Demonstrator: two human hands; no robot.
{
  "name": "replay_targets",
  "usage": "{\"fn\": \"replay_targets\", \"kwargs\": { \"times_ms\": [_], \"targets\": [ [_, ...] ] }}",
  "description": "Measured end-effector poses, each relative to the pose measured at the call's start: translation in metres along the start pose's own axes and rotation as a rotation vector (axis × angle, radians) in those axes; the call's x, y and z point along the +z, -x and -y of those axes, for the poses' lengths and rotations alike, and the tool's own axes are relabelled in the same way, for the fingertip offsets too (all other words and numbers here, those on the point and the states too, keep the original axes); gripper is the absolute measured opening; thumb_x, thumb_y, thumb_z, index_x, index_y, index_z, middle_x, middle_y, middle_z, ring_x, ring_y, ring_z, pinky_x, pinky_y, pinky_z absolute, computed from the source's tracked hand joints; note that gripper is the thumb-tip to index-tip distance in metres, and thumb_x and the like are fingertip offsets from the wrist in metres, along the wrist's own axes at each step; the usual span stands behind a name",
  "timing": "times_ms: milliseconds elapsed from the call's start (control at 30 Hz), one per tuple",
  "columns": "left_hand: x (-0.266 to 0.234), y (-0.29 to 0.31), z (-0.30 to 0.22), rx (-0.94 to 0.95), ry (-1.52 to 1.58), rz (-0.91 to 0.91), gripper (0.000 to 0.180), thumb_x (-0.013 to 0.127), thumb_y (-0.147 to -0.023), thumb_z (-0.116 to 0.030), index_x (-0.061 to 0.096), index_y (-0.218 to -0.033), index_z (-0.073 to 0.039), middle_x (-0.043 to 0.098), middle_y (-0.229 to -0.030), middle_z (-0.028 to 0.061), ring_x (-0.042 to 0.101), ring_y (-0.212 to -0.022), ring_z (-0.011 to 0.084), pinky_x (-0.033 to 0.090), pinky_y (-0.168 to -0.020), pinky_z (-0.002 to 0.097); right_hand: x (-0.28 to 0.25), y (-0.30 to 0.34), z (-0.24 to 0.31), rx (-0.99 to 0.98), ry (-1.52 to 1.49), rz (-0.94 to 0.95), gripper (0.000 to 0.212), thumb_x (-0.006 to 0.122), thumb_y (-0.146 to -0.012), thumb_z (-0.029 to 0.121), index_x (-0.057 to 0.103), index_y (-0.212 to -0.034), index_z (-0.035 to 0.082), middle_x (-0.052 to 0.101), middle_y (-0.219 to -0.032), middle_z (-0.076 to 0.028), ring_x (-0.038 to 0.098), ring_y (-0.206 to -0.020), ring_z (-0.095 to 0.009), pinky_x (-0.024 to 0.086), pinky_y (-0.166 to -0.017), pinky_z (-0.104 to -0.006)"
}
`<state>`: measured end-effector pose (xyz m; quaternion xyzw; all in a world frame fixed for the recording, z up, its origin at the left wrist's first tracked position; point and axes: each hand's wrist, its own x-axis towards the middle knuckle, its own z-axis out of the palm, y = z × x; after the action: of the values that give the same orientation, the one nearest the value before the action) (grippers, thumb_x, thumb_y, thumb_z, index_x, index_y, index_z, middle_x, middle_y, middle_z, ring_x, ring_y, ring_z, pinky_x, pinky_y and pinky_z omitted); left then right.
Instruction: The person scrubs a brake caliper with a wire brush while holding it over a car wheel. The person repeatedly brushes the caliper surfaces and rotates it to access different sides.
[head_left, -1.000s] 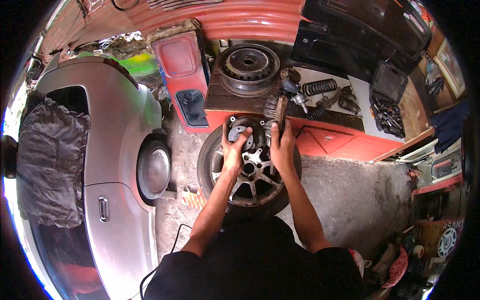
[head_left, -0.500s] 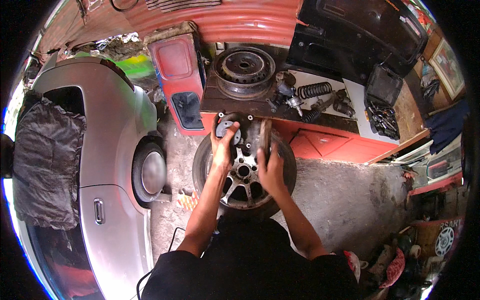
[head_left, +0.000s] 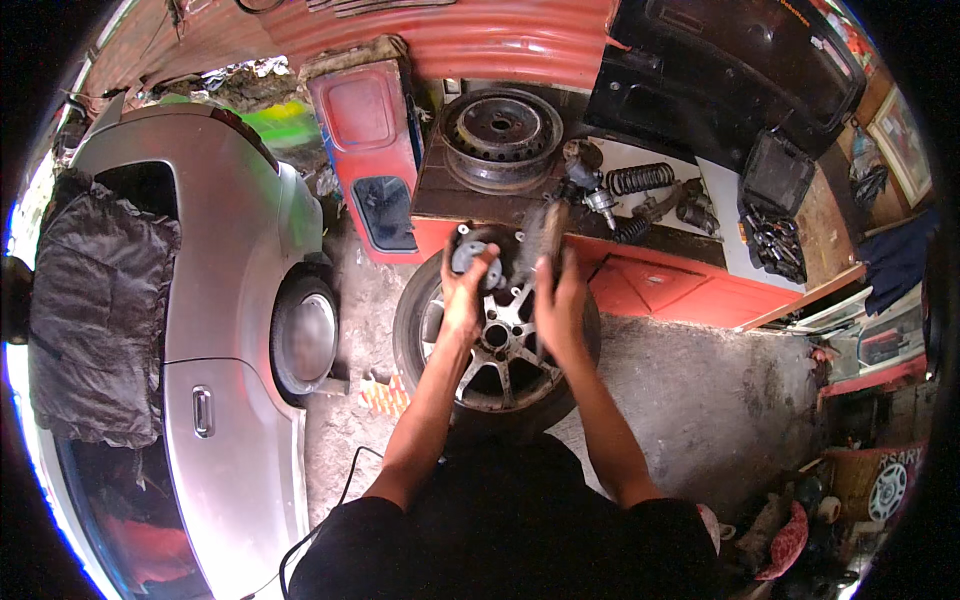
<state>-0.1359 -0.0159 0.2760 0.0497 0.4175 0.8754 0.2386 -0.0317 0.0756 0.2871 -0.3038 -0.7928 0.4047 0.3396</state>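
A dark metal car part with a grey round hub (head_left: 476,259) and several pale-tipped studs is held over the wheel. The fingers of my left hand (head_left: 465,302) are wrapped round its left side, with the thumb on the grey face. In my right hand (head_left: 561,305) is an upright, brush-like tool (head_left: 543,245), smeared by motion; its exact kind is unclear. It is close to the right side of the part, and I cannot tell if they touch. Below both hands lies a spoked alloy wheel (head_left: 497,384) with its tyre.
Beyond my hands, a bench (head_left: 440,200) bears a steel rim (head_left: 500,140), coil spring (head_left: 640,178), impact wrench (head_left: 598,199) and open tool case (head_left: 775,240). At left is a silver car (head_left: 225,330); a black panel (head_left: 720,80) leans behind the bench. Cluttered items (head_left: 790,535) lie at lower right.
The brush-like tool has tilted and shifted in my right hand. The part in my left hand has turned slightly. The whole view has moved a little, so things appear farther right.
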Motion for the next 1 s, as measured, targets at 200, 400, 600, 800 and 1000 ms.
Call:
{"fn": "replay_targets", "kwargs": {
  "times_ms": [200,400,600,800,1000],
  "targets": [
    [0.001,0.019,-0.013,0.071,-0.133,-0.017,0.091,0.085,-0.076,-0.016,0.034,-0.150,-0.005,0.058,-0.127,0.0148,0.059,-0.113,0.0251,0.049,-0.099,0.0366,-0.005,0.000,0.005,-0.122,-0.123,0.008,0.051,0.053,-0.102,0.033,0.048,-0.129,-0.010,0.063,-0.103,-0.035,0.062,-0.095,-0.051,0.047,-0.083,-0.0528],
    [0.001,0.004,-0.023,0.031,0.044,0.055,0.064,0.077,-0.083,-0.020,0.048,-0.138,-0.008,0.064,-0.113,0.0065,0.062,-0.105,0.0197,0.054,-0.087,0.0386,0.004,0.045,-0.044,-0.260,-0.061,0.005,0.045,0.052,-0.102,0.028,0.049,-0.128,-0.009,0.062,-0.106,-0.033,0.063,-0.101,-0.049,0.048,-0.085,-0.0508],
    [-0.038,-0.006,-0.004,-0.136,0.578,0.426,0.068,0.062,-0.088,-0.053,0.051,-0.139,-0.010,0.065,-0.123,0.0114,0.066,-0.106,0.0271,0.057,-0.085,0.0446,-0.034,0.021,-0.047,-0.032,-0.223,0.017,0.045,0.045,-0.105,0.033,0.052,-0.127,-0.006,0.060,-0.113,-0.019,0.057,-0.103,-0.026,0.043,-0.094,-0.0353],
    [-0.021,0.010,0.001,-0.199,0.501,0.301,0.071,0.064,-0.083,-0.061,0.058,-0.130,-0.008,0.067,-0.115,0.0137,0.067,-0.101,0.0280,0.056,-0.084,0.0422,-0.041,0.031,-0.029,-0.099,-0.261,-0.011,0.042,0.041,-0.107,0.030,0.050,-0.128,-0.006,0.058,-0.118,-0.015,0.054,-0.108,-0.024,0.041,-0.097,-0.0344],
    [-0.027,0.012,0.007,-0.211,0.447,0.376,0.068,0.063,-0.084,-0.061,0.056,-0.134,-0.016,0.066,-0.121,0.0085,0.065,-0.104,0.0226,0.054,-0.079,0.0411,-0.037,0.048,-0.019,-0.029,-0.357,0.088,0.044,0.042,-0.106,0.031,0.048,-0.132,-0.005,0.058,-0.122,-0.015,0.055,-0.114,-0.026,0.039,-0.102,-0.0354]
  ]
}}
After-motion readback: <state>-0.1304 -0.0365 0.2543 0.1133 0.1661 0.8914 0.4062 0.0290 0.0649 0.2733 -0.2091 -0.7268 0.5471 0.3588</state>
